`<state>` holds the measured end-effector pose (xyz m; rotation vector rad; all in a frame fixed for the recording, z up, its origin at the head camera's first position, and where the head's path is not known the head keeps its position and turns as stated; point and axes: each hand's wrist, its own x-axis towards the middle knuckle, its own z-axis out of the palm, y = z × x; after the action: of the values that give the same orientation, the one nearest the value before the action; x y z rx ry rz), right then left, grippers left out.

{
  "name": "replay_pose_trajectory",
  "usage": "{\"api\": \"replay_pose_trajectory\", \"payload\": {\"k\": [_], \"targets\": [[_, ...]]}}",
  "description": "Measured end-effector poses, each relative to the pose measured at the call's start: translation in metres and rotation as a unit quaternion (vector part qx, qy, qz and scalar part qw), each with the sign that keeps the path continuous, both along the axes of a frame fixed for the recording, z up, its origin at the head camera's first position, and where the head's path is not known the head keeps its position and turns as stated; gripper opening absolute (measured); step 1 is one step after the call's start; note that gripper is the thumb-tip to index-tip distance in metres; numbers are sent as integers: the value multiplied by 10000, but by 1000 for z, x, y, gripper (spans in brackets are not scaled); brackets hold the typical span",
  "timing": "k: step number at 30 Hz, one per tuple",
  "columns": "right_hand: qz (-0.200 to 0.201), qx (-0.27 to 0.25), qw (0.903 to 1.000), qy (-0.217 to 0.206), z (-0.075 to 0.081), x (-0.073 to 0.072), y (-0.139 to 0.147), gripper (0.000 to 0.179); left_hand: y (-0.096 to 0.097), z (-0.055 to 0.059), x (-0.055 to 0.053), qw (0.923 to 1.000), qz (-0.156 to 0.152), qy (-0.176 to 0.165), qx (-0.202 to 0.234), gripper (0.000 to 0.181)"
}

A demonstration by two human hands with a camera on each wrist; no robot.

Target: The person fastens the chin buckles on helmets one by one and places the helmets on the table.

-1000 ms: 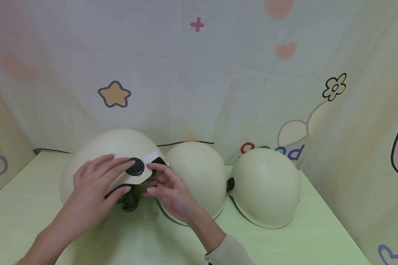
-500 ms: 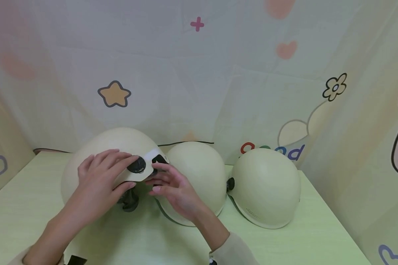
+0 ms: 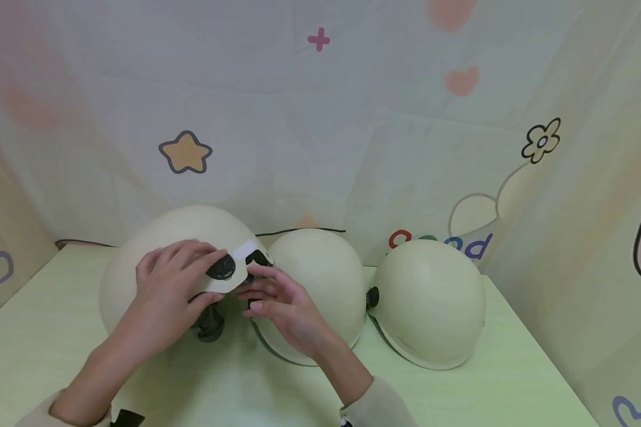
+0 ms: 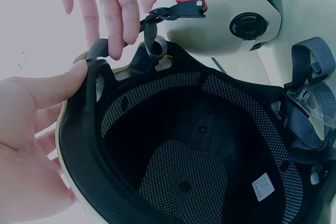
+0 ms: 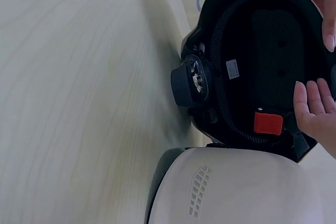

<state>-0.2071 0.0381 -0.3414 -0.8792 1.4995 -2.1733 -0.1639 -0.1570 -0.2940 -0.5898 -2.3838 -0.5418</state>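
A large cream helmet is tilted up at the left in the head view, with a round black fitting on its side. My left hand grips its rim; in the left wrist view the thumb lies on the black inner edge, fingers outside the shell. Beside the rim, my right hand has loosely extended fingers touching the dark chin strap. That strap carries a black buckle with a red tab. The dark padded lining faces the left wrist camera. A grey strap hangs at its other side.
A second cream helmet stands right beside the tilted one, partly behind the right hand. Farther right is a third cream helmet. All are on a pale green table, before a patterned curtain.
The left hand has shifted slightly right and up along the shell, and the helmet has tipped a little. The right hand has moved slightly right, its fingers still beside the rim.
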Motion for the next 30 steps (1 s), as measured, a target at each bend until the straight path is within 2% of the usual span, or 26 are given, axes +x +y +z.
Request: {"api": "replay_pose_trajectory", "payload": {"k": [6, 16, 21, 30], "targets": [[-29, 35, 10000, 20, 1, -1, 0, 46, 0, -1, 0, 9999, -112, 105, 33, 52], [-41, 70, 10000, 29, 2, -1, 2, 47, -3, 1, -3, 9987, -197, -407, 229, 53], [-144, 187, 9997, 5, 2, -1, 5, 48, -6, -2, -6, 9987, -325, -220, 334, 52], [-931, 739, 9929, 58, -1, -9, 17, 47, -14, -7, -5, 9970, -534, 292, 486, 50]]}}
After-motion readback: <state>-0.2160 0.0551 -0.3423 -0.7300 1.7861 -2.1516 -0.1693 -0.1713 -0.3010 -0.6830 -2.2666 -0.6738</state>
